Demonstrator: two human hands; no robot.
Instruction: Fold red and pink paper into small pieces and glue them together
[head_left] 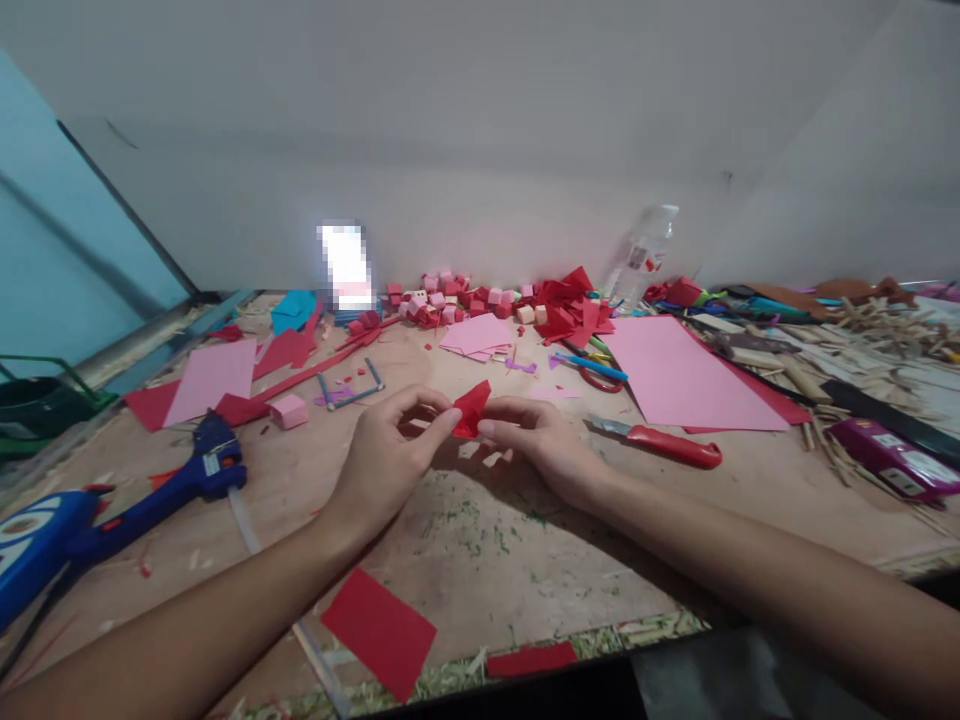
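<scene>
A small folded piece of red paper (471, 408) is held up between both hands above the middle of the table. My left hand (401, 440) pinches its left side between thumb and fingers. On the other side, my right hand (536, 440) grips the paper's right edge in the same way. Below my left forearm lies a flat red paper rectangle (381, 630). A pink paper cube (289, 411) sits to the left of my left hand. Right of my right hand lies a knife with a red handle (673, 446).
At left lies a blue glue gun (217, 465) with a glue stick. Many small paper cubes (495, 298) line the wall beside a lit phone (346, 265). Pink sheets (690, 370), a blue pen (592, 366), a plastic bottle (646, 250) and wood scraps (885, 345) occupy the right.
</scene>
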